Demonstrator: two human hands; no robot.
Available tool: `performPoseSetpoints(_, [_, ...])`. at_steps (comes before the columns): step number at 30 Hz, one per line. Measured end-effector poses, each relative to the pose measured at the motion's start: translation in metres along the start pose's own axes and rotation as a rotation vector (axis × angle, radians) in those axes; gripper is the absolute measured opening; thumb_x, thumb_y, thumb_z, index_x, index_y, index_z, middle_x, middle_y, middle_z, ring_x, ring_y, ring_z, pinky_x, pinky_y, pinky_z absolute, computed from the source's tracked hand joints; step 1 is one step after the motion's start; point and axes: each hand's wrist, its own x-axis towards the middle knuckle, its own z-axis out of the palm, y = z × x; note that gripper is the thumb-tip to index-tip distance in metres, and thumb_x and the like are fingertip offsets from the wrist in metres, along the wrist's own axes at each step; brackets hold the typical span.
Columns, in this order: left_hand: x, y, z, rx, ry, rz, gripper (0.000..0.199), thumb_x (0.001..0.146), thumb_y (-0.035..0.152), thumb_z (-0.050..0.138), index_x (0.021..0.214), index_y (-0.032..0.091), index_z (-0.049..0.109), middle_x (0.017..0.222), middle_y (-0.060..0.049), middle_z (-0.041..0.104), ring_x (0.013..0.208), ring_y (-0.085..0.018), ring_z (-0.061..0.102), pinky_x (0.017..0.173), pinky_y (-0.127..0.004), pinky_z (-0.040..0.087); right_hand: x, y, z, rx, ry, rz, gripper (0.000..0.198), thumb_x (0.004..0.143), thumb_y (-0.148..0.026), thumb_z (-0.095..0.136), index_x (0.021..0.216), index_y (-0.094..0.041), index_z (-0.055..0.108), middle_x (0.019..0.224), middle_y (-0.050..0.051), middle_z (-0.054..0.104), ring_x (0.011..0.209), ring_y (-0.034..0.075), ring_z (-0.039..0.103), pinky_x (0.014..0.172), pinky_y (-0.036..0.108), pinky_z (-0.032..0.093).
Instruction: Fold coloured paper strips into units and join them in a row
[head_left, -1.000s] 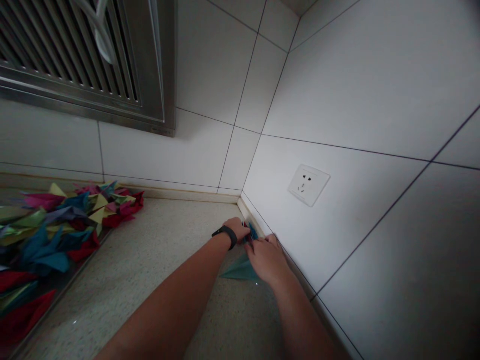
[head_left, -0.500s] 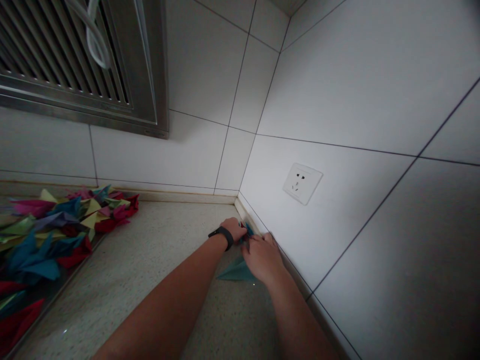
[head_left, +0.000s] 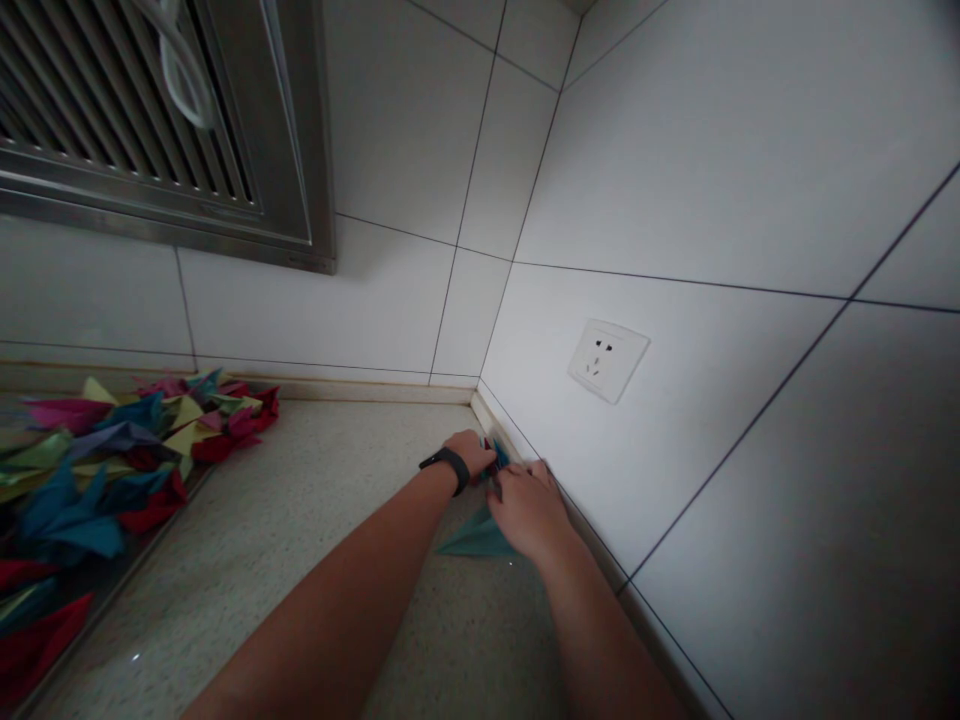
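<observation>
In the corner by the right wall, my left hand [head_left: 469, 453], with a black band [head_left: 450, 463] on its wrist, has its fingers bent round small red and blue folded paper [head_left: 496, 455]. My right hand [head_left: 529, 503] is beside it, back of the hand up, fingers curled in toward the same spot. Its fingertips are partly hidden, and what they pinch cannot be made out. Under its palm, a teal folded paper piece [head_left: 474, 537] lies on the speckled counter [head_left: 337, 470], its pointed end sticking out to the left.
At the left, a heap of folded paper cranes [head_left: 127, 440] in several colours lies on a dark flat surface. Above it hangs a slatted metal hood [head_left: 292, 200] with a white cable [head_left: 187, 90]. A wall socket [head_left: 609, 360] is on the tiled right wall.
The view has shifted slightly. Both hands stay in the corner at nearly the same place, with only small finger movement; the teal paper still lies under my right hand.
</observation>
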Motion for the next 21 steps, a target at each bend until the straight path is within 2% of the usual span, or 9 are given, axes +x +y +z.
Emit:
performPoseSetpoints(8, [-0.0003, 0.0004, 0.001, -0.022, -0.015, -0.009, 0.036, 0.076, 0.04, 0.056, 0.089, 0.01, 0.071, 0.074, -0.013, 0.072, 0.068, -0.02, 0.069, 0.061, -0.023, 0.05, 0.0013, -0.0011, 0.0009, -0.017, -0.025, 0.017, 0.041, 0.089, -0.041, 0.039, 0.093, -0.015, 0.071, 0.102, 0.014, 0.066, 0.107, 0.032, 0.042, 0.089, 0.04, 0.026])
performPoseSetpoints(13, [-0.0018, 0.0002, -0.0006, -0.014, -0.011, -0.005, 0.034, 0.075, 0.04, 0.056, 0.084, 0.012, 0.072, 0.071, -0.011, 0.072, 0.067, -0.019, 0.069, 0.06, -0.023, 0.05, 0.003, -0.001, 0.0017, -0.011, -0.018, 0.038, 0.042, 0.089, -0.041, 0.04, 0.094, -0.013, 0.071, 0.099, 0.014, 0.067, 0.104, 0.03, 0.046, 0.089, 0.038, 0.027])
performPoseSetpoints(21, [0.0004, 0.0009, -0.0002, 0.04, 0.062, -0.005, 0.034, 0.071, 0.039, 0.058, 0.085, 0.011, 0.072, 0.086, -0.015, 0.072, 0.085, -0.024, 0.068, 0.066, -0.024, 0.05, 0.0032, -0.0008, 0.0013, -0.044, -0.017, 0.056, 0.041, 0.088, -0.041, 0.044, 0.09, -0.011, 0.072, 0.095, 0.016, 0.068, 0.105, 0.03, 0.049, 0.088, 0.038, 0.028])
